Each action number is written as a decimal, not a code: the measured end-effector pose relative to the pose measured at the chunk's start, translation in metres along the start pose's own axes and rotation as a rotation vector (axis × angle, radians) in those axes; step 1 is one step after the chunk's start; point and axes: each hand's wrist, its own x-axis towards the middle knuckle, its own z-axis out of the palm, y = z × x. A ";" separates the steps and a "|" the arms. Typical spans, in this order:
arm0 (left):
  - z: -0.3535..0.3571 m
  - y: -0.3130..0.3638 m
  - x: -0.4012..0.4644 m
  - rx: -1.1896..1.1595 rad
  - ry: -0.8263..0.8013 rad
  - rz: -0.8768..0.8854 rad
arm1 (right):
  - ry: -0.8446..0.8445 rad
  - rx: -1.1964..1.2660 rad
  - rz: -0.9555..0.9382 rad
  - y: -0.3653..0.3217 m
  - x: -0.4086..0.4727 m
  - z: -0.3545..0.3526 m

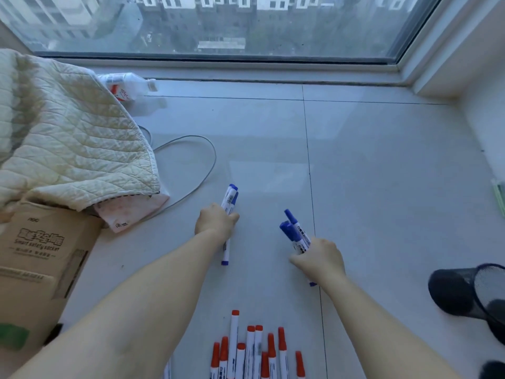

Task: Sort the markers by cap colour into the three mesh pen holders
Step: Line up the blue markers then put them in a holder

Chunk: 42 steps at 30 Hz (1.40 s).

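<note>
My left hand grips a bunch of blue-capped markers, their caps pointing away from me over the tiled floor. A second bunch of blue-capped markers is held in my right hand, caps tilted up and to the left. Several red-capped markers lie side by side on the floor at the bottom centre, between my forearms. One black mesh pen holder lies on its side at the right edge, its mouth facing right. Part of another dark holder shows in the bottom right corner.
A cardboard box sits at the left under a cream quilted blanket. A grey cable loops on the floor beside it, and a plastic bottle lies near the window sill. A wall stands at the right.
</note>
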 end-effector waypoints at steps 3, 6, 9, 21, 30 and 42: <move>-0.004 -0.005 -0.027 -0.057 -0.121 0.029 | 0.029 0.239 0.109 0.008 -0.027 0.000; -0.005 -0.012 -0.055 -0.111 -0.160 0.122 | 0.053 0.406 0.153 0.017 -0.053 0.002; -0.007 -0.022 -0.087 -0.185 -0.197 0.209 | 0.098 0.530 0.184 0.023 -0.082 0.005; 0.029 -0.053 -0.210 -0.546 -0.478 0.240 | 0.096 0.749 0.223 0.067 -0.192 0.015; 0.122 -0.034 -0.273 -0.491 -0.439 0.159 | 0.016 0.771 0.214 0.143 -0.200 -0.001; 0.227 -0.023 -0.312 -0.546 -0.272 0.026 | -0.021 0.540 0.208 0.215 -0.176 0.012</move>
